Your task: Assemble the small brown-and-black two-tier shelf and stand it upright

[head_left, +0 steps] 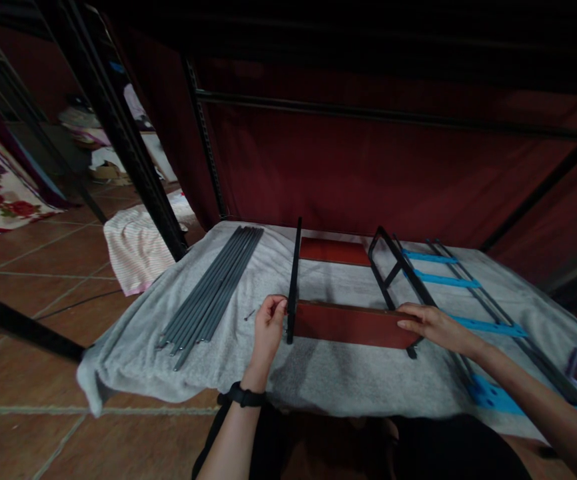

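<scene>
A reddish-brown wooden board [351, 325] stands on edge on a grey cloth [328, 373] spread on the floor. My left hand [268, 328] pinches at the black metal bar [294, 280] where it meets the board's left end. My right hand [431, 325] rests on the board's right end, next to a black metal side frame [393, 273]. A second reddish-brown board [335, 251] lies farther back between the bar and the frame. A small screw [249, 314] lies on the cloth just left of my left hand.
A bundle of grey metal rods [213, 287] lies on the cloth's left part. A black frame with blue tape strips [461, 300] lies at the right. A dark red curtain [368, 167] hangs behind. Black shelf posts [128, 147] and a striped cloth [136, 243] are at the left.
</scene>
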Demonstrator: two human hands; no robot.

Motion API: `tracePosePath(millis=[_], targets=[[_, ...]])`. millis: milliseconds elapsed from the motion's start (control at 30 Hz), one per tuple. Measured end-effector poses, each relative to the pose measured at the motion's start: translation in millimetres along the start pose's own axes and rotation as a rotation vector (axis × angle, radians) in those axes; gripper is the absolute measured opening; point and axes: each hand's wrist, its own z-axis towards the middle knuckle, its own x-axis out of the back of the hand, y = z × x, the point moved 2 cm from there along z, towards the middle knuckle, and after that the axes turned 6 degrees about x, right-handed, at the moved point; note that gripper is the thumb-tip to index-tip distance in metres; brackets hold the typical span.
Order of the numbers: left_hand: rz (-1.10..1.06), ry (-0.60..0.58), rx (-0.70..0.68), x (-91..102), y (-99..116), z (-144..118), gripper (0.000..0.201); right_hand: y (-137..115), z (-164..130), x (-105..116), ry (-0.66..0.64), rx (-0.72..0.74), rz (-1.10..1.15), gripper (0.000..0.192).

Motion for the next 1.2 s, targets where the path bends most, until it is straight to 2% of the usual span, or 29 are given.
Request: tracePosePath(millis=[233,433,567,667,733,867,1033,1200], targets=[[0.010,0.017,0.032,1.2,-1.9,-0.4,0.028,-1.7,0.6,0.3,-0.010,-0.006,-0.003,0.044],[0.077,0.027,-0.107,1.3,-3.2,1.5,0.018,-2.9,0.4,0.3,-0.017,-0.016,-0.037,0.045],[-0.026,0.014,-0.031,0.4,-3.8,0.3,0.024,-4.1,-0.1,0.8,-0.013,-0.019,-0.053,0.043],[0.004,0.028,0.018,-0.7,-5.3,1.0,0.031,-5.0,-0.2,1.2,-0.024,-0.019,-0.051,0.042],[0.051,0.021,0.015,-1.4,-5.4,1.0,0.035,-5.0,0.1,1.4,-0.026,-0.015,-0.048,0.042],[0.103,0.010,-0.024,-2.7,-2.9,-1.1,0.028,-3.2,1.0,1.2,-0.018,-0.008,-0.049,0.043],[0.033,-0.003,0.059,-6.8,-6.0,0.4,0.038,-1.5,0.3,0.8,-0.029,-0.012,-0.051,0.043],[0.125,-0.025,-0.022,-5.3,-7.5,0.4,0.028,2.4,-0.1,0.0,-0.055,-0.017,-0.048,0.043]])
